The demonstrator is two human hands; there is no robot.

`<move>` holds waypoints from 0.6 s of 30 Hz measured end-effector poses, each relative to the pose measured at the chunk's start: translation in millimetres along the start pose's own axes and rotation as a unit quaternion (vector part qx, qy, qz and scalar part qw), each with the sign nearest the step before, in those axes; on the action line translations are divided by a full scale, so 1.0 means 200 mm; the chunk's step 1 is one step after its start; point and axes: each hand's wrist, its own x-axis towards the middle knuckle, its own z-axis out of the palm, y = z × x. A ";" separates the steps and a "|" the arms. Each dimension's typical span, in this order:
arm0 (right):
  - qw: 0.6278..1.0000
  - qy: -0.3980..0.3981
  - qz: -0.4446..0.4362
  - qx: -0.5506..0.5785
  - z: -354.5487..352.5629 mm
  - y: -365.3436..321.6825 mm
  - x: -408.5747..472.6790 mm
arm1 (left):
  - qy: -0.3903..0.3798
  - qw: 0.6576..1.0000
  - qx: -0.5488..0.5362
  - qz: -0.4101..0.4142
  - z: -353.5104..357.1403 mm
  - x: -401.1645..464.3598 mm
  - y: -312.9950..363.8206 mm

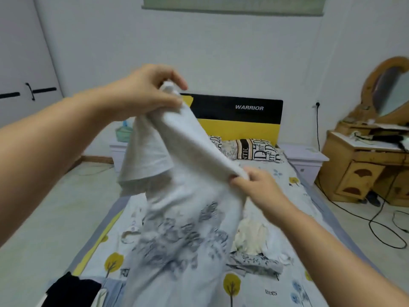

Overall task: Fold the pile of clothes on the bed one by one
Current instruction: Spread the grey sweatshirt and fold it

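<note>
A white T-shirt (177,209) with a grey print hangs in the air over the bed (285,286). My left hand (148,89) grips its top edge high up, in front of the headboard. My right hand (256,187) pinches the same edge lower and to the right, so the cloth stretches between them. One sleeve (146,156) dangles below my left hand. More clothes lie on the sheet: a cream garment (250,235), a grey patterned piece (256,262) and dark clothes (73,289) at the near left corner.
Patterned pillows (256,151) lie against the yellow and black headboard (241,116). A wooden dressing table (371,160) with a mirror stands at the right, black cables (380,224) on the floor beside it. A nightstand (305,160) flanks the bed. Floor runs along the left.
</note>
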 end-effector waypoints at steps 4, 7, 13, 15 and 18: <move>0.994 0.076 -0.066 -0.049 -0.15 -0.16 0.01 | -0.118 0.987 0.050 -0.096 -0.06 -0.09 -0.16; 0.974 0.103 -0.125 -0.157 -0.18 -0.28 0.00 | -0.139 0.981 0.057 -0.120 -0.05 -0.13 -0.22; 0.935 0.094 -0.096 -0.328 -0.21 -0.31 -0.10 | 0.072 0.996 -0.017 -0.045 0.01 -0.07 -0.23; 0.933 0.059 -0.036 -0.352 -0.22 -0.24 -0.15 | 0.116 0.991 -0.066 -0.017 0.03 -0.03 -0.21; 0.897 -0.010 0.082 -0.434 -0.23 -0.07 -0.23 | 0.164 0.982 -0.097 -0.004 0.09 0.02 -0.17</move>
